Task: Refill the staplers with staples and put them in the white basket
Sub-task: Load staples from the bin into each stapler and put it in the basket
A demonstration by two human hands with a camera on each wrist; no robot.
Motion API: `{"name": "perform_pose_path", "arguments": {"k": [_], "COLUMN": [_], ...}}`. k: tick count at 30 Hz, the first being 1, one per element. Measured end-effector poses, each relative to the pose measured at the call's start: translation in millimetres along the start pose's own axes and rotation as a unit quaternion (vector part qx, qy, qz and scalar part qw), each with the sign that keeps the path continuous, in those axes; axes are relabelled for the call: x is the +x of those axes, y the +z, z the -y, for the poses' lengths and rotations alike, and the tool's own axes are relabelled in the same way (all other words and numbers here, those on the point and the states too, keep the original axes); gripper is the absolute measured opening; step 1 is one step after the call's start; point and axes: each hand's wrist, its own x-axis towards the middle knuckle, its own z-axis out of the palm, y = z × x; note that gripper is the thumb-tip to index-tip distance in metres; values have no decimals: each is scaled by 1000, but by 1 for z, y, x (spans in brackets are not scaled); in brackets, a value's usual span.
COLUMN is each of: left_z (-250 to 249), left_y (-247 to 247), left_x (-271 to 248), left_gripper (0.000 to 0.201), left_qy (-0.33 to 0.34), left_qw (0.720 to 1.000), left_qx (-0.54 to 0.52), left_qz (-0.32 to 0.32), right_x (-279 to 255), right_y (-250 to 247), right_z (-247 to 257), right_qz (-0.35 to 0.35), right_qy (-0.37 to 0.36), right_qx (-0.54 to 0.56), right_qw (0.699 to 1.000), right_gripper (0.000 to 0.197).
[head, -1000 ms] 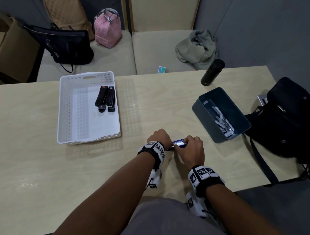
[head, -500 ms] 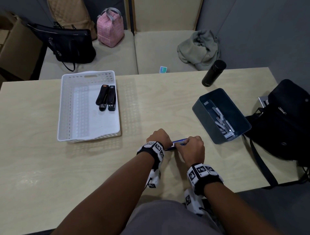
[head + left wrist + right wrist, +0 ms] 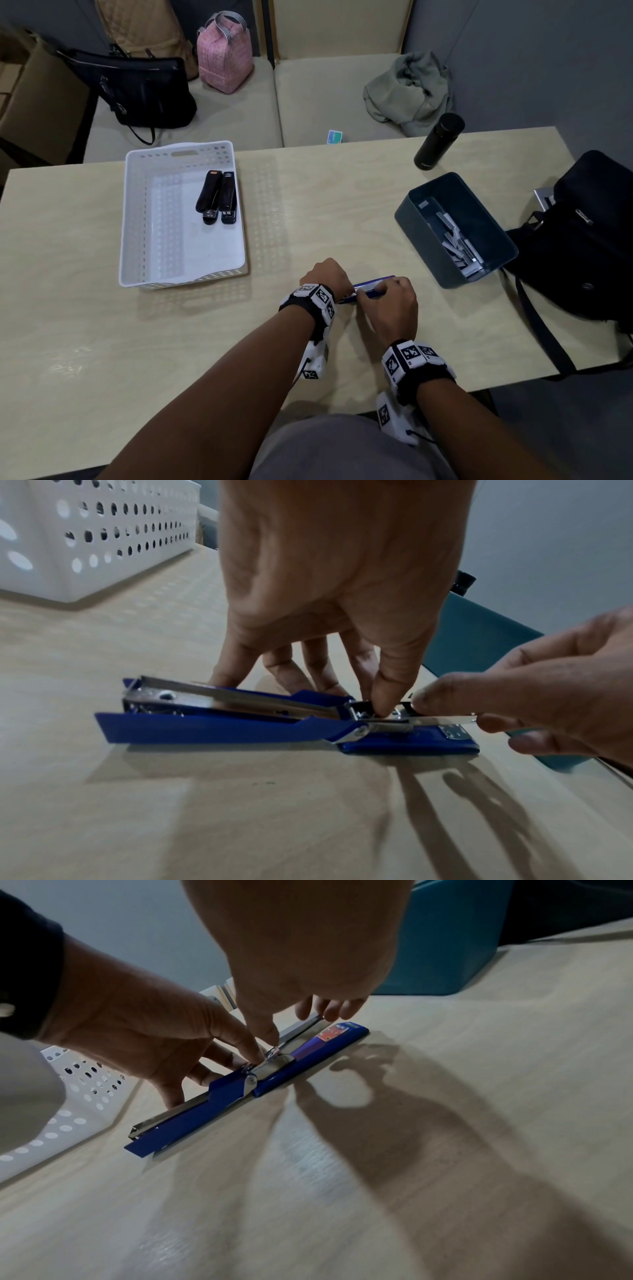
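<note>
Lying opened flat on the pale wooden worktop [image 3: 342, 205], the blue metal stapler [image 3: 240, 723] has its cover arm folded back to the left and its base to the right, and it rests near the front edge, between the white perforated plastic basket [image 3: 137, 219] and the dark teal plastic box [image 3: 424, 253]. The left hand [image 3: 335, 574] stands over the stapler with its fingers spread down behind the cover arm; its thumb tip presses on the hinge part in the middle, so this hand is pressing and not closed around the stapler. The right hand [image 3: 294, 942] comes from the right side, with its fingers bent: the index fingertip touches the hinge part just beside the left thumb, and the other fingertips are at the far end of the thin silver staple channel [image 3: 441, 719]. Whether a strip of staples is between these fingers I cannot tell. Inside the white basket two black staplers [image 3: 217, 197] lie side by side, touching, near its right wall. The teal box holds loose silver staple strips [image 3: 459, 243]. A black cylindrical bottle [image 3: 438, 140] stands at the far side of the worktop, and a black bag [image 3: 589, 240] lies at its right edge.
</note>
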Motion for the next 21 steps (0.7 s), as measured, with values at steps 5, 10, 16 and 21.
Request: {"name": "perform_pose_path", "arguments": {"k": [5,10,16,21], "left_z": [0,0,1,1], "left_y": [0,0,1,2], "left_x": [1,-1,0,1], "left_gripper": [25,26,26,25], "left_qy": [6,7,3,1], "left_qw": [1000,1000,1000,1000], "left_qx": [0,2,0,0], "left_qz": [-1,-3,-4,-9], "right_x": [1,3,4,4], "right_y": [0,0,1,0], "right_z": [0,1,-1,-1], "right_qz": [-8,-11,1,-5], "right_qy": [-7,-12,-19,-20], "right_qx": [-7,-13,-23,-34], "right_qw": [1000,1000,1000,999], "right_gripper": [30,37,39,38]}}
